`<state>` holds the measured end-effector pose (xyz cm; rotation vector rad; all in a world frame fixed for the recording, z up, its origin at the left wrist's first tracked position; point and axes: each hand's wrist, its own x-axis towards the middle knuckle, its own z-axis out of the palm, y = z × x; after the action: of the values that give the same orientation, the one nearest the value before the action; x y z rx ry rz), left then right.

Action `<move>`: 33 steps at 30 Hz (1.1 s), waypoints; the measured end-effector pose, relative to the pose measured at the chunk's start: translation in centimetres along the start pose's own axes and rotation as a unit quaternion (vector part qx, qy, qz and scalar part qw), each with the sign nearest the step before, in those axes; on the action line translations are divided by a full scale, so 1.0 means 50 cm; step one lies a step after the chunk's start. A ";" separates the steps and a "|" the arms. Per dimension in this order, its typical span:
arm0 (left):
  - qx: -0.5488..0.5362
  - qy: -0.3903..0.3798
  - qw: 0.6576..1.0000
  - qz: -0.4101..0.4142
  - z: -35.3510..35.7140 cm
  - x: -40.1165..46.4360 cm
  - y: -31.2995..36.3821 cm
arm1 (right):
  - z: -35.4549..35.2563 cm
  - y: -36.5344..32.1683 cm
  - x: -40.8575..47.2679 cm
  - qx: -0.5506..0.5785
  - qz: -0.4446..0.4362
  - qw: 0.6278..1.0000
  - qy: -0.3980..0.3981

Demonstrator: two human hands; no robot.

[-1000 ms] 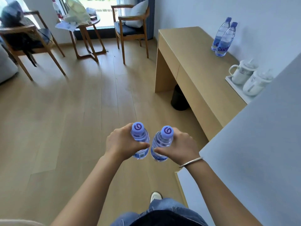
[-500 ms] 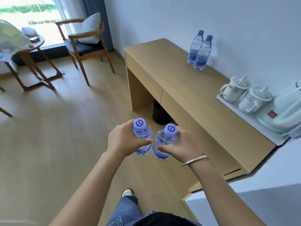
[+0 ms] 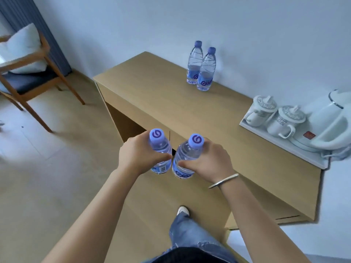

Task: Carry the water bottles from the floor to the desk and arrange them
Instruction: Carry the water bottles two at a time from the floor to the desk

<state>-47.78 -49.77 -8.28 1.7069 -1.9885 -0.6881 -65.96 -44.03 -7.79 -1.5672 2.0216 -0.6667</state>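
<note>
Left hand (image 3: pixel 138 156) grips one water bottle (image 3: pixel 160 154); right hand (image 3: pixel 208 162) grips a second bottle (image 3: pixel 185 158), both upright, caps up, nearly touching, held just before the desk (image 3: pixel 152 95) edge. Two more bottles (image 3: pixel 199 67) stand on the desk by the wall (side by side). Tea tray (image 3: pixel 281 147) to the right.

This looks like a hotel guest room or a similar furnished lodging room. A long plain wooden table (image 3: pixel 163 103) stands against a bare pale wall, carrying a white tray (image 3: pixel 281 147) with two lidded cups (image 3: pixel 262 111) and an electric kettle (image 3: pixel 326 126), the usual guest tea set. Two sealed water bottles (image 3: pixel 201 69) stand near the wall. A wooden armchair (image 3: pixel 28 78) with a cushion sits by a dark curtain (image 3: pixel 20 18) on a light wood floor (image 3: pixel 47 186).
</note>
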 end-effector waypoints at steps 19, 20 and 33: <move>-0.031 -0.103 0.994 0.001 0.109 0.612 0.080 | -0.013 0.007 0.517 0.033 0.162 0.983 0.083; -0.039 -0.110 0.993 0.001 0.112 0.635 0.083 | -0.014 0.006 0.534 0.030 0.175 0.980 0.090; -0.077 -0.227 0.965 0.105 0.150 0.902 0.139 | 0.009 -0.020 0.743 0.075 0.306 0.916 0.251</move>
<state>-64.59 -92.82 -9.78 1.3039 -2.3008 -1.2038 -73.06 -80.39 -10.61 -0.6291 2.5685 -0.9956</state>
